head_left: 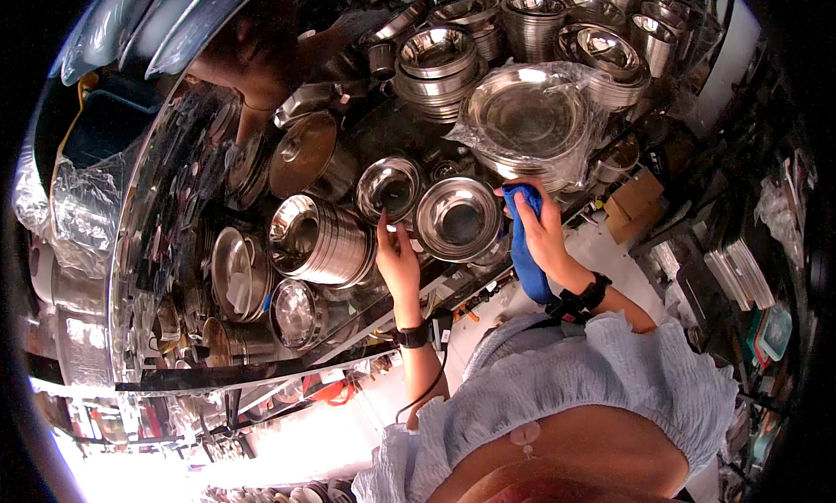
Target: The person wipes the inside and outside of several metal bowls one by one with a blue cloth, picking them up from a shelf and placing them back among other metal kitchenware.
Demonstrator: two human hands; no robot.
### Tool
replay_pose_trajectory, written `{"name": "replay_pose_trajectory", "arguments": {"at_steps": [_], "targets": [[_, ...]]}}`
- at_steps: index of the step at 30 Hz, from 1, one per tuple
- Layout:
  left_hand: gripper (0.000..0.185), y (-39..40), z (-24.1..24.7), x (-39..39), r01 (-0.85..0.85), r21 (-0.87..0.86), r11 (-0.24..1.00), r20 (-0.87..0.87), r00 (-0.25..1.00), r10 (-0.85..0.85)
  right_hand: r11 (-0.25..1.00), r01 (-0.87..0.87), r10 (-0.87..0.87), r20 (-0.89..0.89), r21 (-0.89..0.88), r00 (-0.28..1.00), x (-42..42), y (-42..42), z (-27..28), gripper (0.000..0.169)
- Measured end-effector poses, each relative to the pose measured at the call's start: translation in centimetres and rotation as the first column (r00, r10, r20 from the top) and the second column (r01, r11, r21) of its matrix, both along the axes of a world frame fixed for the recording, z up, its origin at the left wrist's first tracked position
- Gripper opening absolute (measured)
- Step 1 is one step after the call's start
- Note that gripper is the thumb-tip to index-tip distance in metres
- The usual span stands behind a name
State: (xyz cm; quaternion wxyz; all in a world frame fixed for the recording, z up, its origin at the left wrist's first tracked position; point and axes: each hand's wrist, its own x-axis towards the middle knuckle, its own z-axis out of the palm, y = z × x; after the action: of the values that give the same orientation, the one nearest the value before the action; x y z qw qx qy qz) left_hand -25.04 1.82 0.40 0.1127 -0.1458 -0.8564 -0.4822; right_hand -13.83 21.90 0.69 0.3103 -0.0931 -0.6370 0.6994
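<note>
My left hand (397, 268) reaches to the lower rim of a small stainless steel bowl (390, 188). One fingertip overlaps that rim; whether the fingers grip it or only touch it I cannot tell. A folded blue cloth (530, 268) is held in my right hand (543, 232), its long end hanging toward me. Between my hands rests a wider-rimmed steel bowl (459, 220), close to the right fingers. Left of my left hand, a nested stack of steel bowls (326, 242) lies tilted on the dark shelf.
Behind my right hand stands a stack of large steel plates under clear plastic wrap (529, 114). More stacked steel bowls (437, 52) crowd the back. A round steel lid (304, 153) leans at the left. A cardboard piece (633, 206) sits at the right.
</note>
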Motion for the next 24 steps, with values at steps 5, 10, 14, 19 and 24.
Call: {"name": "replay_pose_trajectory", "arguments": {"at_steps": [5, 10, 14, 19, 24], "targets": [[0.019, 0.3, 0.1, -1.4, 0.048, -0.035, 0.998, -0.028, 0.998, -0.049, 1.0, -0.015, 0.016, -0.03, 0.022, 0.999, -0.2, -0.8, -0.2, 0.021], [0.019, 0.1, 1.3, -0.9, 0.141, 0.376, 0.916, 0.133, 0.97, -0.204, 0.998, -0.029, 0.03, -0.015, 0.056, 0.999, 0.1, -1.4, 0.8, 0.019], [0.024, 0.6, 2.7, 0.3, 0.148, 0.543, 0.826, 0.112, 0.963, -0.246, 0.998, -0.062, 0.062, 0.001, 0.026, 0.998, 0.1, -1.8, 0.8, 0.019], [0.018, 0.6, 3.5, 2.0, 0.187, 0.412, 0.892, -0.007, 0.979, -0.202, 0.993, -0.113, 0.112, -0.034, -0.023, 0.993, 0.3, -2.1, 1.2, 0.019], [0.01, 1.9, 3.4, 4.1, 0.163, 0.432, 0.887, 0.059, 0.976, -0.209, 0.985, -0.17, 0.165, -0.122, -0.033, 0.979, 1.1, -2.2, 3.4, 0.017]]}}
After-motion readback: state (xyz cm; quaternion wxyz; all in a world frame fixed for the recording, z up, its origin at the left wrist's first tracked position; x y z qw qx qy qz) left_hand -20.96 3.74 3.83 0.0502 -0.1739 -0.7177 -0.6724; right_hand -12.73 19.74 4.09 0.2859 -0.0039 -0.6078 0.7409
